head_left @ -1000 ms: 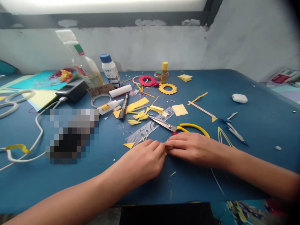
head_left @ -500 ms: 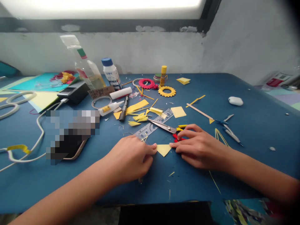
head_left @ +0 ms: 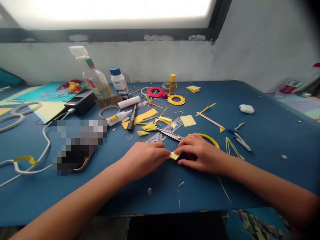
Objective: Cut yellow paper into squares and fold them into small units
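Note:
A small folded piece of yellow paper (head_left: 174, 155) lies between my two hands near the front of the table. My left hand (head_left: 147, 159) is closed, its thumb and forefinger at the paper's left edge. From the other side, my right hand (head_left: 201, 153) pinches the right edge, and its fingers cover part of it. Scissors (head_left: 170, 134) lie just behind, blades pointing left, their yellow and red handles partly under my right hand. Beneath the blades rests a clear stencil ruler (head_left: 160, 135). Cut and folded yellow paper pieces (head_left: 148, 126) are scattered beyond it.
A phone (head_left: 82, 156) and white cable (head_left: 45, 133) lie at left. Behind stand a clear bottle (head_left: 96, 80), a blue-capped bottle (head_left: 119, 83) and a glue stick (head_left: 172, 85). A marker (head_left: 132, 118) lies midway. At right are a wooden stick (head_left: 211, 120), a compass (head_left: 243, 143) and a white case (head_left: 246, 109).
The yellow paper has gone from a wider pointed shape to a smaller folded one. My hands have come closer together, and the scissors' yellow handle now shows above my right hand.

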{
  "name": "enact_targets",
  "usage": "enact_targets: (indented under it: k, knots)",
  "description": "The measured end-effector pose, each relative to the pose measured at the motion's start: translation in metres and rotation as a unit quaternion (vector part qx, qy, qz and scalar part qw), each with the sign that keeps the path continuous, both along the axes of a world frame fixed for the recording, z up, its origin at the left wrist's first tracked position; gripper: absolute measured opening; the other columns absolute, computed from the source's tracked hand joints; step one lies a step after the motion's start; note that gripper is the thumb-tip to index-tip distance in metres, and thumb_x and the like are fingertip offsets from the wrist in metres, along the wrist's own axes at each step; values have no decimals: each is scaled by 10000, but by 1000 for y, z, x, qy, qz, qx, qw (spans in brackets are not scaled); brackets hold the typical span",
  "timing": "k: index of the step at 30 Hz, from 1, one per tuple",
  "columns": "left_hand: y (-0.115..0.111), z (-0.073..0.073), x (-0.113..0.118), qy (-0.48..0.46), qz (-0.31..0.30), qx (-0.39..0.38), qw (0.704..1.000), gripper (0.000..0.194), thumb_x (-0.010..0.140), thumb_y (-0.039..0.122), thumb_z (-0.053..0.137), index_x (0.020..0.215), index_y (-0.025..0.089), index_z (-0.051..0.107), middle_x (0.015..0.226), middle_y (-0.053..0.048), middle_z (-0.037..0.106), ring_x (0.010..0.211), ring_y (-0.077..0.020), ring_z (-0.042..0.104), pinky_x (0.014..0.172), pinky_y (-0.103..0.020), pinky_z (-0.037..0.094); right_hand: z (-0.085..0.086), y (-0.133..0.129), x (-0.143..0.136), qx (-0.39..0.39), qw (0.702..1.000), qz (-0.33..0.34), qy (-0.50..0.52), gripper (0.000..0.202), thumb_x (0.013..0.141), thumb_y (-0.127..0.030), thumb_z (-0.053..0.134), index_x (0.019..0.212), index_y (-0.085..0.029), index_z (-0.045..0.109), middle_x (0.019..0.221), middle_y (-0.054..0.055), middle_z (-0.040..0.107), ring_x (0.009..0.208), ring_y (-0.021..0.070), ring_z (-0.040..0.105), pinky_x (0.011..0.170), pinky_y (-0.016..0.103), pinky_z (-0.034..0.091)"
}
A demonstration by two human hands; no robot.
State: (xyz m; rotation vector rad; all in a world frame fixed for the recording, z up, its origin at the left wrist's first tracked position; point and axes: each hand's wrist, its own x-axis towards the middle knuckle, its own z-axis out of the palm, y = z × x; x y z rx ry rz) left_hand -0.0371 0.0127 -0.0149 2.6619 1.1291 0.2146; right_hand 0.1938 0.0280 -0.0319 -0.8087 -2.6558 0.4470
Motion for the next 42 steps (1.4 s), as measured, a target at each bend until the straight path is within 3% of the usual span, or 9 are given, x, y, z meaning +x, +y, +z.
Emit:
enact_targets:
  k: [3,6,11,14,19,25,34,40,42]
  knots:
    - [2,1,1,-87,30,-67,993,196,894,214,502,944,185,690,838,-25,694,699,-127,617,614,-215,444,-1,4,1,-6,999,-17,44,115,867,-252,589,917,-190,672,907,56,666,875,190,597,838,383,384]
    - [2,5,3,-172,82,-170,967,196,882,274,524,877,163,686,733,-13,670,615,-108,568,549,-196,432,3,4,0,-60,993,-53,91,148,885,-264,556,837,-183,670,881,58,686,855,185,616,821,360,420]
    - [0,11,5,-311,148,-379,859,238,833,337,608,969,146,648,860,-48,698,666,-119,608,506,-182,460,14,-2,-4,-223,956,-120,150,206,859,-357,590,805,-187,693,799,26,702,755,158,638,717,281,487]
    - [0,12,4,-355,156,-439,810,299,799,298,664,1053,140,644,891,-67,719,685,-122,639,514,-179,470,16,-4,-5,-287,930,-140,184,212,817,-392,635,841,-198,717,803,17,724,767,171,668,732,295,513]
    - [3,13,3,-384,171,-461,782,285,794,242,676,1057,132,667,899,-82,735,653,-121,664,519,-186,483,17,-6,-2,-306,906,-178,233,308,755,-407,702,1000,-222,719,987,48,736,926,231,678,829,368,529]
    - [2,15,2,-400,179,-458,773,261,769,256,706,1006,150,686,885,-70,746,646,-130,678,519,-188,499,15,-7,1,-354,882,-156,271,412,810,-346,667,1194,-205,614,983,77,735,914,218,693,821,361,548]
    - [3,17,1,-416,199,-456,761,216,759,245,723,951,150,698,813,-44,741,634,-123,678,491,-165,497,20,-8,4,-367,863,-145,317,280,862,-278,595,1123,-185,636,957,81,736,884,194,703,787,309,558]
    - [2,16,3,-434,188,-450,758,224,748,255,740,940,151,692,786,-37,729,655,-135,678,483,-164,512,18,-8,0,-330,877,-162,310,268,811,-332,667,1042,-197,653,911,45,735,844,181,697,763,300,546]
    - [-1,15,8,-470,184,-438,744,239,728,264,759,943,182,695,831,-22,727,712,-141,680,497,-162,526,17,-9,-5,-315,874,-174,327,250,802,-341,678,1004,-196,651,870,34,735,818,171,695,749,289,542]
